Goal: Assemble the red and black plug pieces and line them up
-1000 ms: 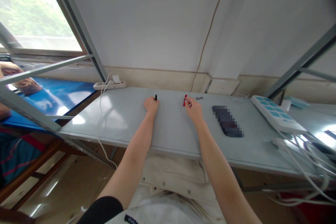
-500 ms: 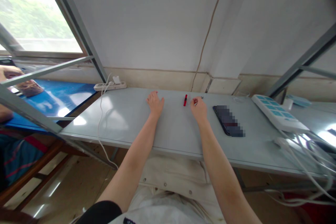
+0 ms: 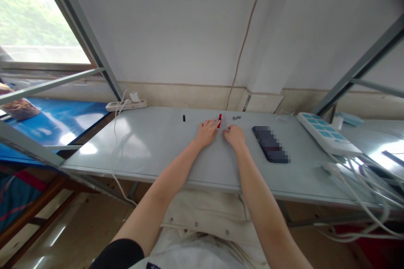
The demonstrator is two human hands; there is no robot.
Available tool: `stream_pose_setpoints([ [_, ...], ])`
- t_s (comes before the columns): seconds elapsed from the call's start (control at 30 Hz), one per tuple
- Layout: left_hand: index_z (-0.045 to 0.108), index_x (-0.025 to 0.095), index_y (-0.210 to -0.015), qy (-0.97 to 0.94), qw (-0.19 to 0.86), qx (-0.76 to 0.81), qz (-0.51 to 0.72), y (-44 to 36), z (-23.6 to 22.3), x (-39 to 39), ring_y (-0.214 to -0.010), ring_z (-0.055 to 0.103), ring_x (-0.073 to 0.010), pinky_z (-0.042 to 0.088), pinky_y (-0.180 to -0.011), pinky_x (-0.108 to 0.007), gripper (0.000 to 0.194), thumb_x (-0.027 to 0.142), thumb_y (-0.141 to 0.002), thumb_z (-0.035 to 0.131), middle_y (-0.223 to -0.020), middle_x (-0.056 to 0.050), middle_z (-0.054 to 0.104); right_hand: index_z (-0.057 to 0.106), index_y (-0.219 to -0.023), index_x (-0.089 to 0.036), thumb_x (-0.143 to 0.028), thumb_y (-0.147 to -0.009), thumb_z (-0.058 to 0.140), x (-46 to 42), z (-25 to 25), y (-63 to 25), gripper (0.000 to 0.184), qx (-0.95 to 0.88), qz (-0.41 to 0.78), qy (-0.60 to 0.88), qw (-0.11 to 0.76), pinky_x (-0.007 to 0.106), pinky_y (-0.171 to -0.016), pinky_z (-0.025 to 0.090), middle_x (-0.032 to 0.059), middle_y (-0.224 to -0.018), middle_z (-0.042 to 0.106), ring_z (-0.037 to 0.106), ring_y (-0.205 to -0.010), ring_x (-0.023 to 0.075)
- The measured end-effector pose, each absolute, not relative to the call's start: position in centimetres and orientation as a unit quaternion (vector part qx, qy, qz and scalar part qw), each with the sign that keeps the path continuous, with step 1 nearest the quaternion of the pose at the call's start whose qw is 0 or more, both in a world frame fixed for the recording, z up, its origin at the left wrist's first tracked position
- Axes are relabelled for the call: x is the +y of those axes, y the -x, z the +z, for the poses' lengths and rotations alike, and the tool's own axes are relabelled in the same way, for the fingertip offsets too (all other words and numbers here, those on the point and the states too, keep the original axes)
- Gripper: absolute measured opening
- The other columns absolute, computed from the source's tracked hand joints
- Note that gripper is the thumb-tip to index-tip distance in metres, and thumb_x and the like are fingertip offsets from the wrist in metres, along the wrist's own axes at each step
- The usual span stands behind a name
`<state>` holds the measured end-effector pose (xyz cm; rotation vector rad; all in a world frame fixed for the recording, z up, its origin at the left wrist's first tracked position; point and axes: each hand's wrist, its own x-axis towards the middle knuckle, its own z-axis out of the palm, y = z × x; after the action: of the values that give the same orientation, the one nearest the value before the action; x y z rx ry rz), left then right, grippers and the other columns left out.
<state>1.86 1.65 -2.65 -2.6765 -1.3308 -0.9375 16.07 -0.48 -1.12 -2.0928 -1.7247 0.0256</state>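
Observation:
My left hand lies low over the grey desk, fingers stretched out, with the fingertips at a small red stick with a dark middle. Whether they press on it or only reach over it I cannot make out. Close by on the right, my right hand rests on the desk with fingers curled in. What it pinches, if anything, is too small to see. Beyond it lie several small metal pieces. A short black cylinder stands farther left.
A dark phone lies right of my right hand. A large white power strip with cables is at the right end, another power strip at the back left. A blue table and bed-frame bars flank the desk.
My left hand has moved right to the red stick, leaving the black cylinder in sight. My right hand has drawn slightly nearer me, and the small metal pieces beyond it show more fully.

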Motion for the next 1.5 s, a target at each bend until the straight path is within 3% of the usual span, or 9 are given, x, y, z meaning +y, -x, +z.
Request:
stream_pose_setpoints([
  [0.2,0.057,0.021,-0.102,0.851,0.018,-0.426,-0.307,-1.9,-2.6,2.0,-0.094,0.049,-0.0205,0.033,-0.081,-0.034,0.025,0.025,-0.078,0.049,-0.097,-0.007,0.059,0.062,-0.090,-0.012,-0.028,-0.074,0.050,-0.2,-1.3,-15.8,0.026,-0.622,-0.002,0.757,0.202,0.035,-0.072,0.041,0.0170,-0.093,0.061,0.056,-0.090,0.0265],
  [0.33,0.060,0.020,-0.085,0.822,-0.006,-0.458,-0.339,-1.9,-2.6,1.9,-0.085,0.052,-0.0173,0.033,-0.078,-0.032,0.012,0.024,-0.077,0.052,-0.086,-0.003,0.063,0.061,-0.092,-0.014,-0.031,-0.074,0.050,-0.1,-1.4,-15.7,0.026,-0.609,0.017,0.767,0.201,0.033,-0.074,0.039,0.0136,-0.096,0.061,0.054,-0.094,0.0238],
  [0.53,0.059,0.019,-0.084,0.771,-0.068,-0.465,-0.429,-1.7,-2.0,1.5,-0.073,0.053,-0.0115,0.036,-0.077,-0.029,0.014,0.029,-0.077,0.052,-0.084,-0.002,0.063,0.061,-0.093,-0.017,-0.030,-0.075,0.049,0.3,-1.9,-15.5,0.026,-0.584,0.028,0.781,0.220,0.036,-0.078,0.035,0.0103,-0.098,0.061,0.053,-0.095,0.0222],
  [0.73,0.058,0.018,-0.082,0.749,-0.081,-0.447,-0.483,-1.6,-1.1,0.8,-0.070,0.053,-0.0111,0.038,-0.076,-0.028,0.014,0.030,-0.077,0.052,-0.080,-0.002,0.062,0.062,-0.086,-0.017,-0.027,-0.075,0.046,0.2,-1.6,-15.2,0.022,-0.599,0.023,0.766,0.231,0.034,-0.076,0.031,0.0085,-0.090,0.064,0.055,-0.089,0.0205],
  [1.1,0.058,0.017,-0.081,0.722,-0.105,-0.415,-0.544,-1.0,-0.4,0.6,-0.069,0.053,-0.0107,0.041,-0.075,-0.027,0.018,0.033,-0.077,0.051,-0.079,-0.003,0.062,0.061,-0.082,-0.016,-0.022,-0.076,0.046,-0.5,-0.7,-14.5,0.018,-0.682,-0.057,0.692,0.232,0.031,-0.072,0.026,0.0075,-0.087,0.064,0.053,-0.088,0.0197],
  [1.5,0.059,0.017,-0.078,0.693,-0.229,-0.427,-0.534,-1.2,-0.3,0.7,-0.068,0.054,-0.0102,0.043,-0.070,-0.025,0.014,0.029,-0.072,0.056,-0.077,-0.003,0.063,0.060,-0.077,-0.016,-0.025,-0.077,0.045,-0.8,-0.5,-13.8,0.018,-0.717,-0.116,0.639,0.252,0.030,-0.068,0.023,0.0074,-0.081,0.064,0.053,-0.083,0.0192],
])
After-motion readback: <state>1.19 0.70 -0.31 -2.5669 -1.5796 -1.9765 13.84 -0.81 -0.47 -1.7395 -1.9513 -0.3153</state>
